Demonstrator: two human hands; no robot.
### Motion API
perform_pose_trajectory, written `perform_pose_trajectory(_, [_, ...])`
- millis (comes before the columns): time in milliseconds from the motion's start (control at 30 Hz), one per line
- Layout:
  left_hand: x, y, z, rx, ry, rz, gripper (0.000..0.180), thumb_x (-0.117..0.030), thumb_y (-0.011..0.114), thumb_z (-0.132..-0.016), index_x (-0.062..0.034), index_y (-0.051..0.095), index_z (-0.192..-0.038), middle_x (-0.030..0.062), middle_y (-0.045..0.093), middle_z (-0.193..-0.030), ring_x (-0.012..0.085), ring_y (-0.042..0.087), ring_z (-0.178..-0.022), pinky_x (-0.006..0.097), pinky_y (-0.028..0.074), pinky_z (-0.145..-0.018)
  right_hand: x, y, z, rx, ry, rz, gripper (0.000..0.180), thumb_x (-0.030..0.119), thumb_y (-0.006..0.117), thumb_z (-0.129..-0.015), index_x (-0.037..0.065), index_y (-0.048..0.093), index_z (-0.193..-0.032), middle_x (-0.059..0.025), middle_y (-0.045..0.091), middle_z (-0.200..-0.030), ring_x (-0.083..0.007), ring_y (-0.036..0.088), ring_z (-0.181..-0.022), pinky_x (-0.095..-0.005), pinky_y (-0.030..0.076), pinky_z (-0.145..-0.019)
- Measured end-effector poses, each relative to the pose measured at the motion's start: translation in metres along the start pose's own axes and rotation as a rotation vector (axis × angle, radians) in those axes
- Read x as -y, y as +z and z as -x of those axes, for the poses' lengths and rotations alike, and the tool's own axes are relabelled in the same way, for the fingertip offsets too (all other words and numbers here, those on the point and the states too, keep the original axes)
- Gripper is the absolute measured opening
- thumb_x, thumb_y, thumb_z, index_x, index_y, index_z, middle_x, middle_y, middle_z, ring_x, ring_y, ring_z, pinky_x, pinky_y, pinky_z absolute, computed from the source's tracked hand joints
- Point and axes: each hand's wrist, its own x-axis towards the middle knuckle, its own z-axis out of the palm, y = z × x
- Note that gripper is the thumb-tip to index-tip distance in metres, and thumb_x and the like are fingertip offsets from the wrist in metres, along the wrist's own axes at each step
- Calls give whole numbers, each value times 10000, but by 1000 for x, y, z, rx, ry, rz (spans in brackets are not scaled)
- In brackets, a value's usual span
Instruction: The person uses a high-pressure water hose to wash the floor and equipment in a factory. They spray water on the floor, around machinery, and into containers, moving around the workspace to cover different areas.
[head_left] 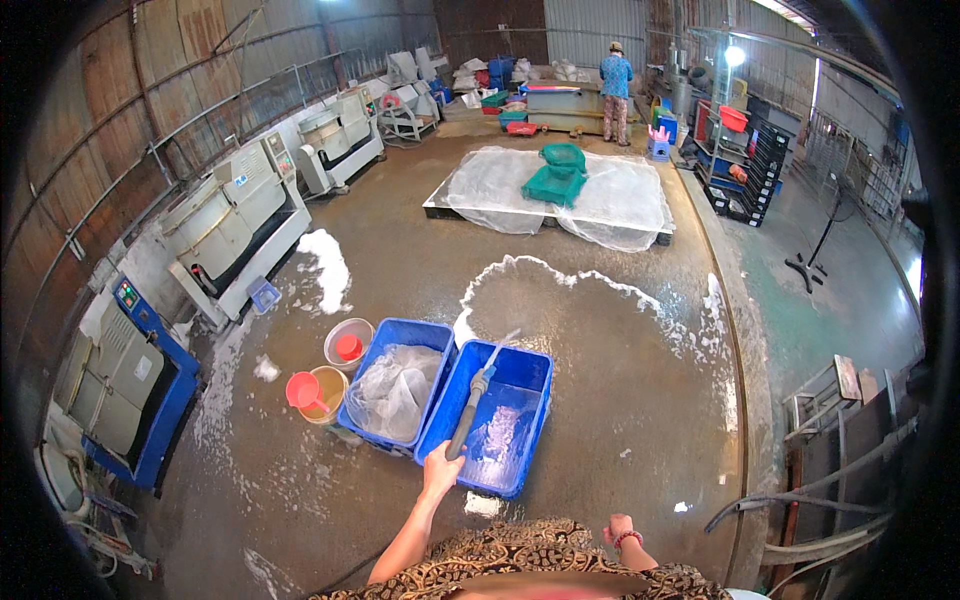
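My left hand (440, 468) is closed round a grey hose (466, 418) with a valve near its far end. Water comes from its tip, past the far rim of a blue tub (542, 425). Inside that tub lies a little water with small pale pieces (500, 435). Just left of it stands a second blue tub (352, 410) holding a clear plastic or mesh bag (400, 385). My right hand (620, 528), with a red bracelet at the wrist, hangs low on the right, its fingers curled and nothing visible in them.
Two buckets with red scoops (305, 392) stand left of the tubs. White foam (325, 265) streaks the wet floor. Machines (235, 205) line the left wall. A low platform (610, 200) bears a green net (556, 185). Far back, a person (616, 85) stands by a tank.
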Motion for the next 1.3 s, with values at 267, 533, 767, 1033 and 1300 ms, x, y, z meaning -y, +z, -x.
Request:
perform_pose_trajectory(267, [12,1,-12,-36,-37,-33,214,-80,623,-696,-103,654,-906,54,586,-581,121,540,-483,293,419,-475,6,13,10,23,-33,-34,270,136,421,-884,79,596,-1081,-122,632,-655,-189,567,-453,-329,488,-416])
perform_pose_trajectory(533, [7,-12,-28,-155,-73,2,253,-63,620,-682,-97,642,-932,56,568,-548,124,531,-461,293,418,-462,-6,3,6,-13,19,-35,265,189,449,-882,83,594,-1077,-123,635,-654,-196,583,-467,-336,488,-414])
perform_pose_trajectory(767, [2,-24,-42,-267,-17,-12,222,-45,599,-677,-73,648,-892,82,622,-664,159,592,-593,315,457,-557,-15,-2,-17,-108,-411,702,217,219,506,-838,68,655,-882,-102,643,-658,-197,625,-550,-331,509,-461])
perform_pose_trajectory(1033, [19,-28,-36,-357,3,-30,240,-82,612,-697,-108,652,-932,104,636,-696,172,608,-618,317,458,-593,9,-2,2,112,43,13,303,202,416,-919,70,474,-1185,-100,588,-628,-172,493,-398,-344,461,-384])
perform_pose_trajectory(1300, [15,-48,-24,-519,-162,39,217,-89,599,-707,-124,653,-914,72,591,-601,139,550,-523,308,426,-525,37,-3,-2,128,115,67,261,180,442,-902,87,499,-1139,-93,583,-624,-190,510,-417,-352,465,-393])
